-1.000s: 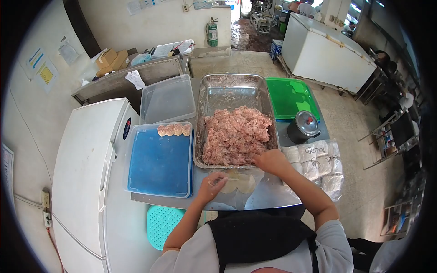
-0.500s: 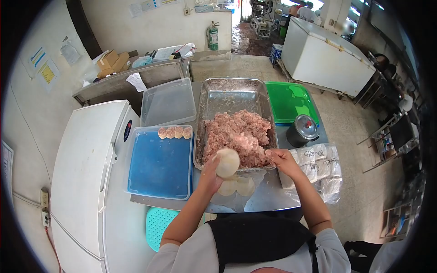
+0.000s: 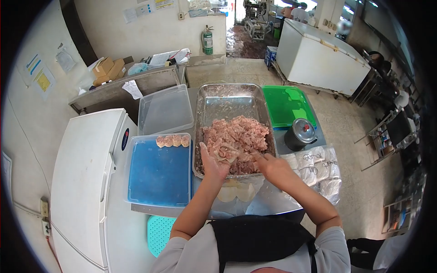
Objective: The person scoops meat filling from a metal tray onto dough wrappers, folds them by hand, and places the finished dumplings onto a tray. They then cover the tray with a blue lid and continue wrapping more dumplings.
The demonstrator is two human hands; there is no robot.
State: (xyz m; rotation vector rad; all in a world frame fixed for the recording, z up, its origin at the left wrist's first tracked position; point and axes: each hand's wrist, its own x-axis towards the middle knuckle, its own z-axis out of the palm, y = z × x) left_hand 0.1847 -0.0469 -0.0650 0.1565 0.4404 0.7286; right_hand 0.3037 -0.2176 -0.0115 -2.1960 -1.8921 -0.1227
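Observation:
Ground meat [image 3: 239,132] fills the near part of a metal tray [image 3: 231,104]. My left hand [image 3: 214,164], over the tray's near left corner, holds a round dough wrapper [image 3: 226,156] with some meat on it. At the tray's near right side, my right hand [image 3: 273,169] is closed, its fingers pointing toward the wrapper; what they grip is too blurred to name. More pale wrappers [image 3: 236,191] lie on the table just below the tray. Several filled dumplings [image 3: 173,141] sit in a row at the top of the blue-bottomed plastic container [image 3: 159,173].
A clear lid [image 3: 166,109] lies behind the container. Right of the tray are a green lid [image 3: 289,104], a lidded metal pot [image 3: 301,134] and plastic-wrapped packs [image 3: 318,168]. A white freezer [image 3: 86,182] stands left. People [image 3: 299,13] are far back.
Meat now lies on the wrapper in my left hand. My right hand has moved left, closer to it. The camera view has shifted slightly.

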